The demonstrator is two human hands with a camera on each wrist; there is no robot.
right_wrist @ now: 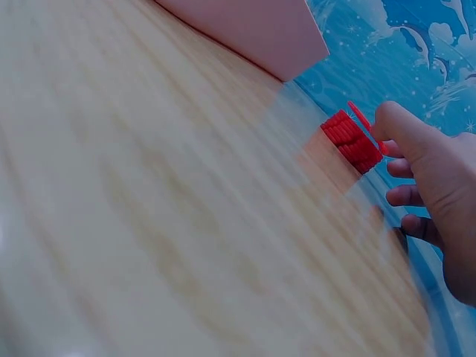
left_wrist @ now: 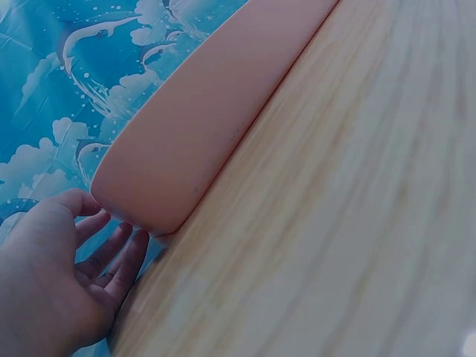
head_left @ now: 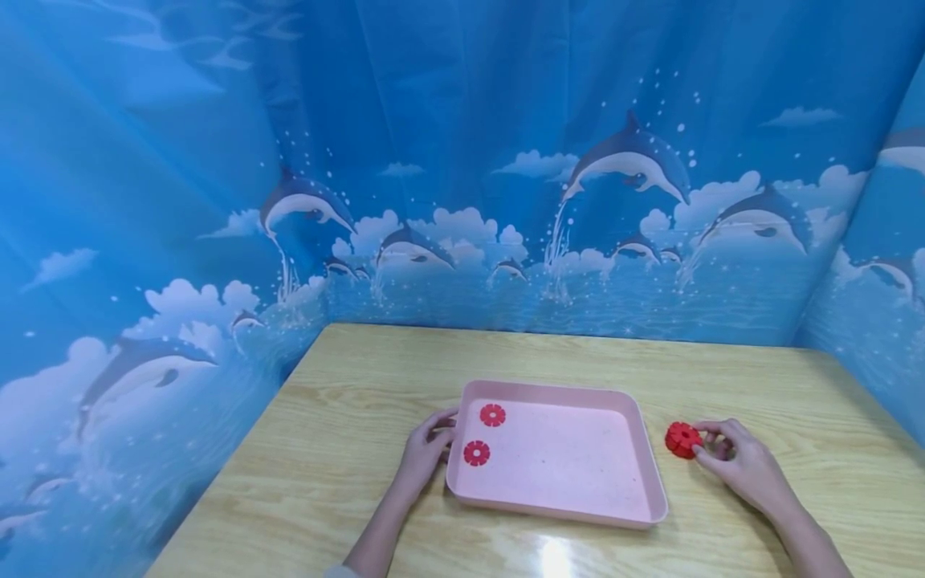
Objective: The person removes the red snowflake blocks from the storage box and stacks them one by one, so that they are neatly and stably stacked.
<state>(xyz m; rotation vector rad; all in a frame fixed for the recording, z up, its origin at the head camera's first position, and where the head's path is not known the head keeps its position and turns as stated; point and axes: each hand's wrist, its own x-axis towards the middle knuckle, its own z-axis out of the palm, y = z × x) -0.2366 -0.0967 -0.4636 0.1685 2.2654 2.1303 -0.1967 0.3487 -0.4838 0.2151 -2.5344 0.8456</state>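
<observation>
A pink tray point(head_left: 549, 509) lies on the table with two red snowflake discs inside near its left wall, one disc point(head_left: 493, 415) behind the other point(head_left: 476, 453). My left hand point(head_left: 425, 453) rests against the outside of that wall, its fingertips touching the tray point(left_wrist: 171, 141). Right of the tray stands a short stack of red snowflake discs point(right_wrist: 349, 143). Between thumb and finger, my right hand point(head_left: 747, 466) pinches the top snowflake disc point(right_wrist: 360, 119), which tilts up from the stack at one side.
The wooden table point(head_left: 376, 369) has a light grain and a bright reflection near the front. Behind it and at both sides hangs a blue curtain point(head_left: 462, 160) printed with dolphins and clouds.
</observation>
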